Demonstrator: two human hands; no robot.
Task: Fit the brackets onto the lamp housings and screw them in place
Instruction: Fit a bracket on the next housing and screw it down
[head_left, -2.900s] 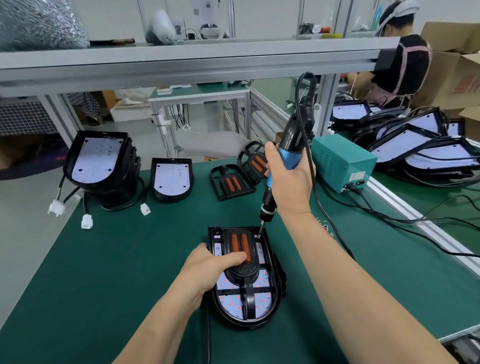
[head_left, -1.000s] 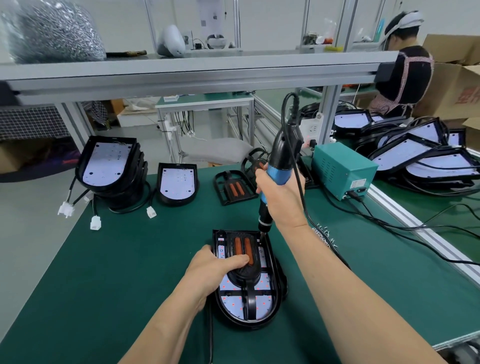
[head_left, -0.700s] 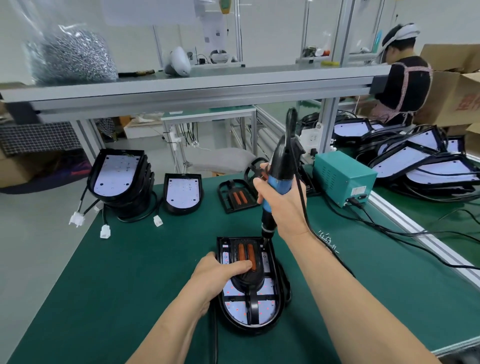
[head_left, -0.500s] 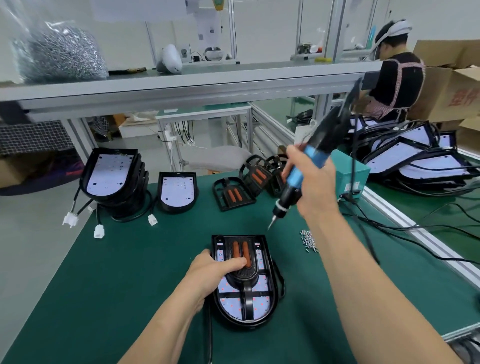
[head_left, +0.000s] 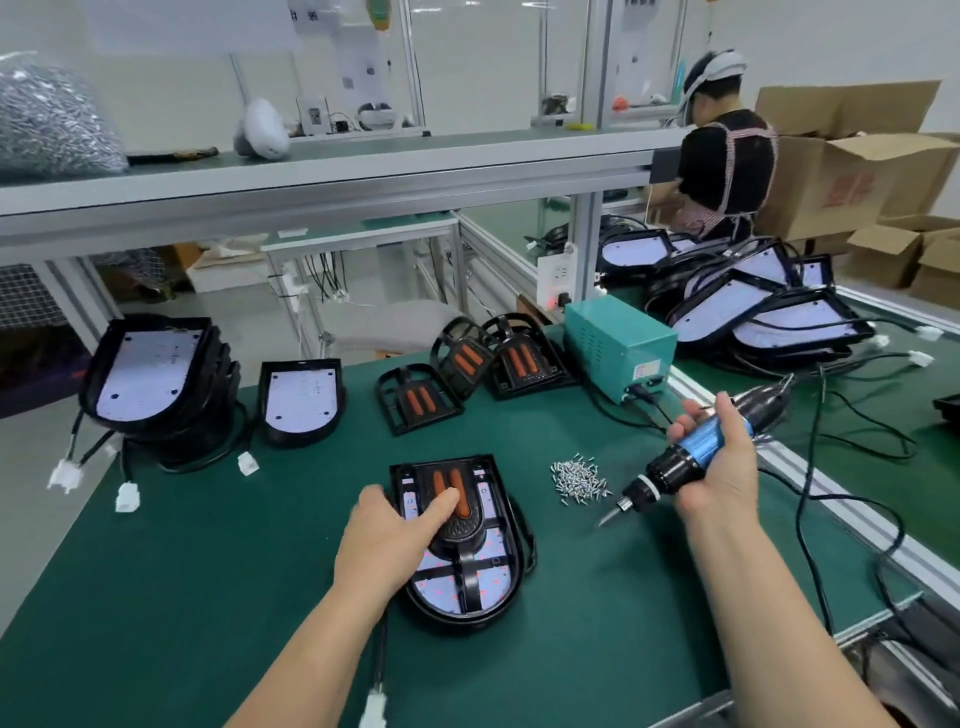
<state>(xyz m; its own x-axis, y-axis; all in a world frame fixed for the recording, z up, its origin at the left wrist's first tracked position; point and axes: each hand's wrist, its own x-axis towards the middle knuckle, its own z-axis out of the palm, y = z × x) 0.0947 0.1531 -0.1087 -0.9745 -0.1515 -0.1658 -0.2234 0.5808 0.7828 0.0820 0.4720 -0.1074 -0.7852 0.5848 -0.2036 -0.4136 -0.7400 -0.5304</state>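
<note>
A black lamp housing lies on the green bench in front of me, with a black bracket carrying two orange strips seated on it. My left hand presses on the bracket, thumb across its middle. My right hand grips a blue and black electric screwdriver, held tilted to the right of the housing. Its bit points down-left, just beside a small heap of screws.
Spare brackets lie at the back middle. A single housing and a stack of housings stand at back left. A teal power box sits back right, with cables trailing. Another person works beyond more housings.
My right hand lifted the screwdriver off the bracket's top right corner and swung it right and down toward the screw heap. My left hand stayed on the bracket.
</note>
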